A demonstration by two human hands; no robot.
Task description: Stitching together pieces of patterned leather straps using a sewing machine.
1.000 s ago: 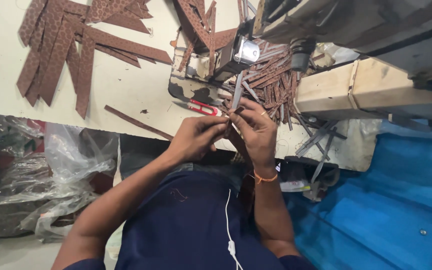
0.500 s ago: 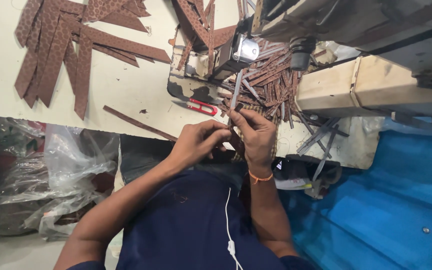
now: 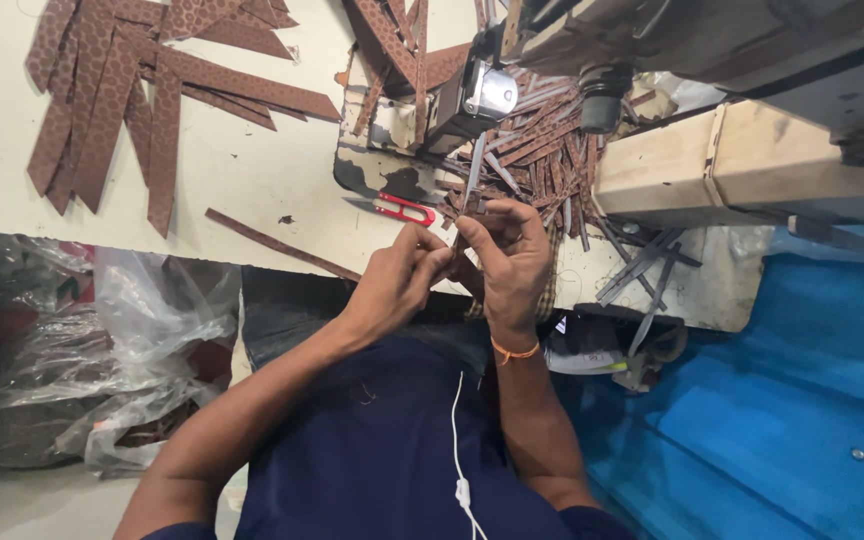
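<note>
1. Brown patterned strips (image 3: 112,110), fanned in a loose heap on the cream worktable (image 3: 252,180).
2. Red-handled thread snips (image 3: 392,208), flat on the table beside the sewing machine (image 3: 572,50).
3. Single narrow brown strip (image 3: 277,243), lying diagonally near the table edge.
4. Clear plastic bags (image 3: 102,350), crumpled below the table.
5. Blue sheet (image 3: 782,420), lower right.
6. Orange wristband (image 3: 512,352).

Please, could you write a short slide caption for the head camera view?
Both hands, left hand and right hand, pinch a narrow brown strip beside red thread snips at a sewing machine.
</note>
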